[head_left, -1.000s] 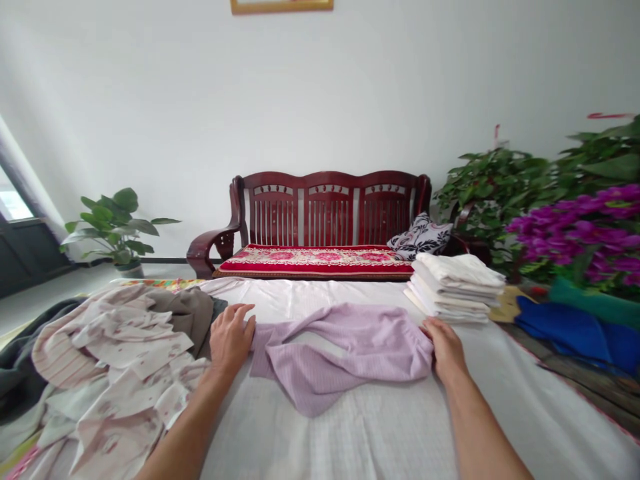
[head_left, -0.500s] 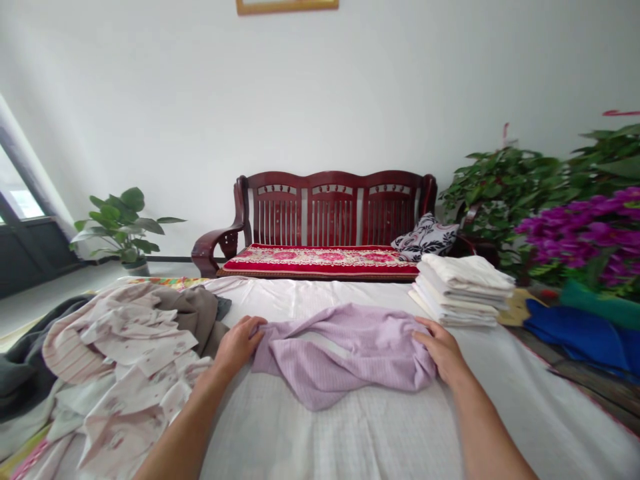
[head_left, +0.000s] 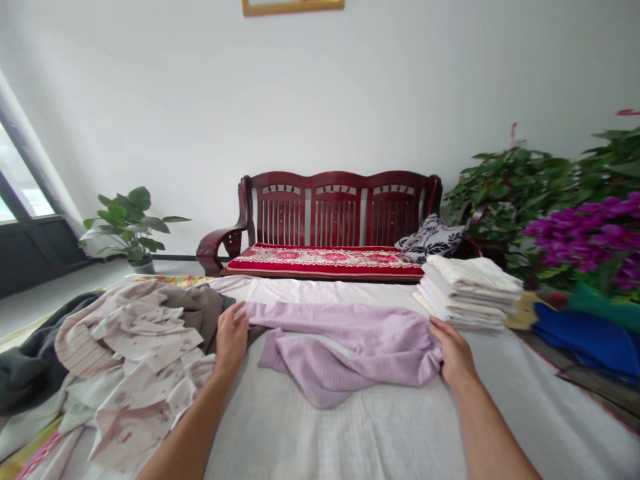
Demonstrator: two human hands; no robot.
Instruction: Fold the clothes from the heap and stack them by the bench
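Lilac ribbed trousers (head_left: 380, 327) lie across the white cloth, their two legs pointing left. My left hand (head_left: 233, 337) is closed on the hem of the far leg, which is drawn out fairly straight. The near leg lies bent and loose, its hem (head_left: 270, 351) apart from my fingers. At the opposite end, my right hand (head_left: 453, 350) pinches the waist side, thumb and fingers partly hidden by the hand itself. Beside my left forearm is a heap of crumpled clothes (head_left: 145, 340), pale printed, grey and dark.
A stack of folded white cloths (head_left: 470, 293) stands at the right back of the white-covered table (head_left: 320, 433). Blue fabric (head_left: 585, 337) and purple flowers (head_left: 590, 230) are farther right. Behind is a wooden bench (head_left: 333, 207) with a patterned cushion (head_left: 433, 238).
My left hand has moved slightly up and left with the far leg's hem, straightening that leg away from the near one. My right hand stays at the waist end. The view has shifted a little.
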